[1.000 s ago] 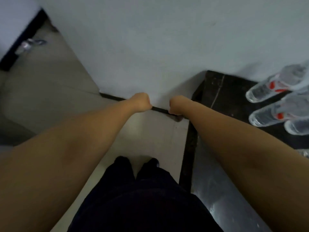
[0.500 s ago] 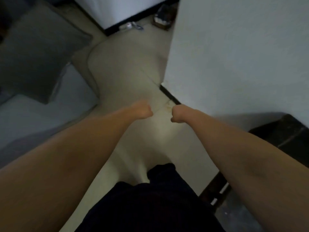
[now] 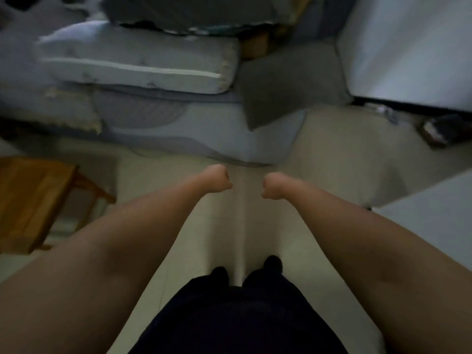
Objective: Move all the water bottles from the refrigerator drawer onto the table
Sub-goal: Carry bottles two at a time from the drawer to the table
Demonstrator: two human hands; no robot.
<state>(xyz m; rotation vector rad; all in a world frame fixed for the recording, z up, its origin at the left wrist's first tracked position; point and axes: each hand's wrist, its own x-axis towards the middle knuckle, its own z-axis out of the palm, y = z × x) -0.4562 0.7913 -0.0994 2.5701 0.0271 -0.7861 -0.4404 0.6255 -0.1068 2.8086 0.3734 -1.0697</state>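
Left hand [image 3: 217,178] and right hand [image 3: 277,185] are hanging out front over pale tiled floor [image 3: 240,226], each grip curled tight, holding nothing; no water bottles showing. Brown wooden desk [image 3: 30,198] is sitting far left; grey cushioned mattress [image 3: 143,65] is lying ahead.

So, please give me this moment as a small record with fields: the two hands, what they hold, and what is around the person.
left hand: fingers curled, holds nothing
right hand: fingers curled, holds nothing
hands relation: apart, small gap, held out over pale floor
water bottles: none in view
wooden furniture: at far left, on the floor
cushion: light grey, ahead
white surface: upper right
image quality: dim, blurred
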